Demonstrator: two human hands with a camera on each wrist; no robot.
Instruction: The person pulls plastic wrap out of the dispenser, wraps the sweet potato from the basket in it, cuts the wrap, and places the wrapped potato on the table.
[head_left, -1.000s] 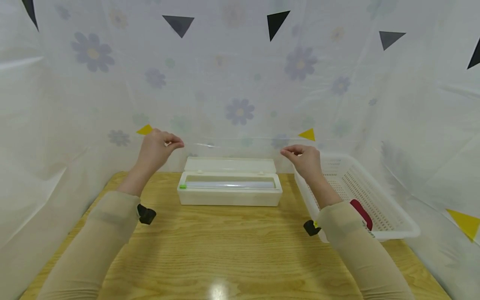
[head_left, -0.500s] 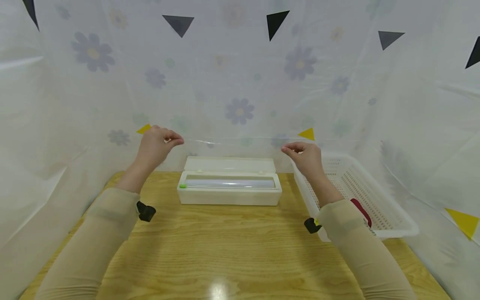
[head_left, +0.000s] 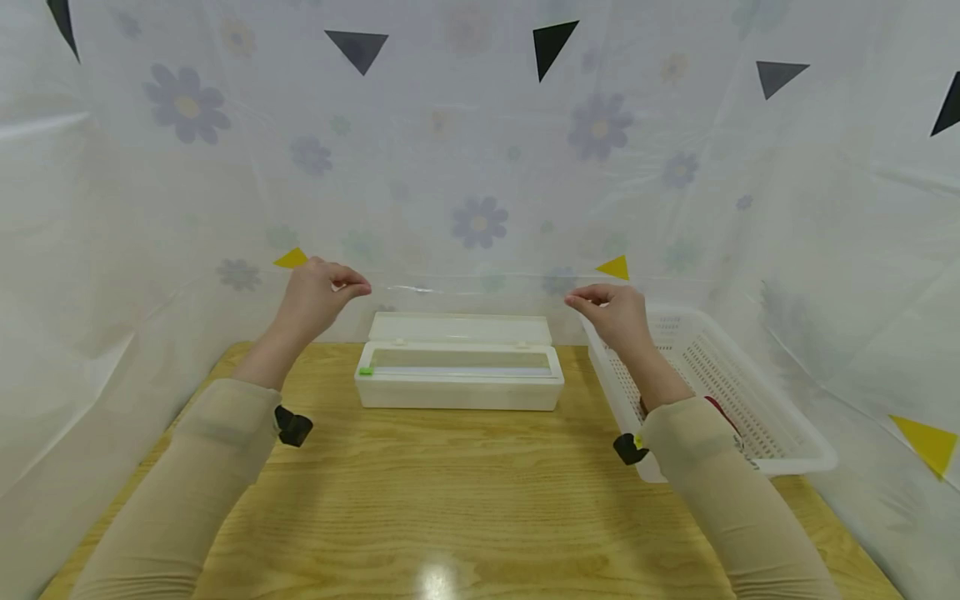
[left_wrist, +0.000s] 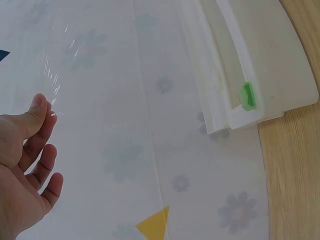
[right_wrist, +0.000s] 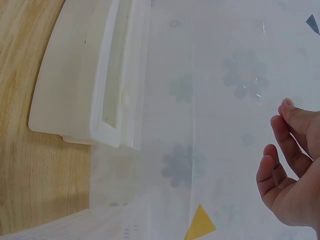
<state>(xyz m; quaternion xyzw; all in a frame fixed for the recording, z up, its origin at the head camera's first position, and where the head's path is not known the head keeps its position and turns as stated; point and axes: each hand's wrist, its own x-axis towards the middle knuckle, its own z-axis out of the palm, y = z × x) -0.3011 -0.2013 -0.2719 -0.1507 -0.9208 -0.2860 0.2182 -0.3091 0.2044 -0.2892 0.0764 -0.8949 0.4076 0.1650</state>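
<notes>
A sheet of clear cling film [left_wrist: 52, 75] stretches between my two hands, and its shiny edge shows faintly in the head view. My left hand [head_left: 318, 293] pinches its left end between thumb and forefinger. The right hand [head_left: 617, 317] pinches the right end the same way. Both hands are raised above and to either side of a white cling film dispenser [head_left: 459, 394], whose lid [head_left: 459, 327] stands open at the back. A green slider [head_left: 366, 372] sits at the left end of its front edge. How the film's lower part runs is hard to see.
A white perforated basket [head_left: 787, 433] stands at the right on the wooden table [head_left: 450, 500], with a red thing [head_left: 720, 410] partly hidden by my right sleeve. A flower-patterned curtain [head_left: 480, 167] with triangular stickers hangs close behind the dispenser.
The bright band in the dispenser's opening has become narrower, low at the front. My right hand has shifted slightly right; the left has barely moved. Both keep their pinch.
</notes>
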